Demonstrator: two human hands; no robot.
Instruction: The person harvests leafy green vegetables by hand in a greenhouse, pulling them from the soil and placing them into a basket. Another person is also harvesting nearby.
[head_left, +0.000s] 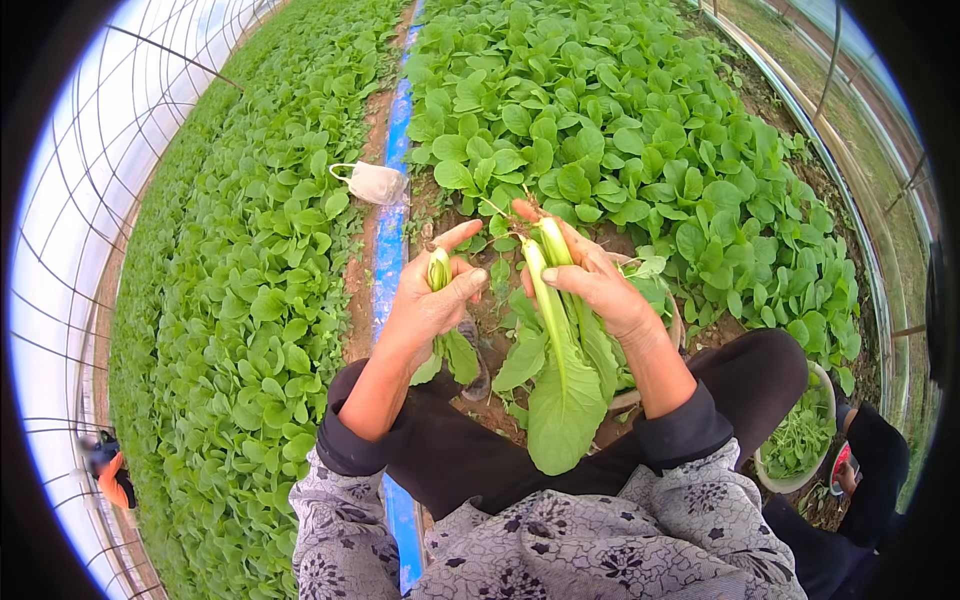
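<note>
My left hand (431, 296) is closed around a small leafy green plant (439, 268), its cut or root end up and its leaves hanging below the fist. Between the thumb and fingers of my right hand (596, 281) are a few pulled greens (556, 360) with pale stems. Their thin, soil-specked roots (517, 225) point up and away from me, and the broad leaves hang toward my lap. Both hands are above the soil between my knees, a short gap apart. Partly hidden behind my right wrist is a round container (675, 322) with greens in it.
Dense leafy greens (570, 112) grow ahead; another bed (255, 337) lies left. A blue strip (394, 225) runs between them, a whitish bag (379, 183) with a loop beside it. At right are a tub of greens (799, 435) and a seated person (874, 472). Another person (112, 476) is far left.
</note>
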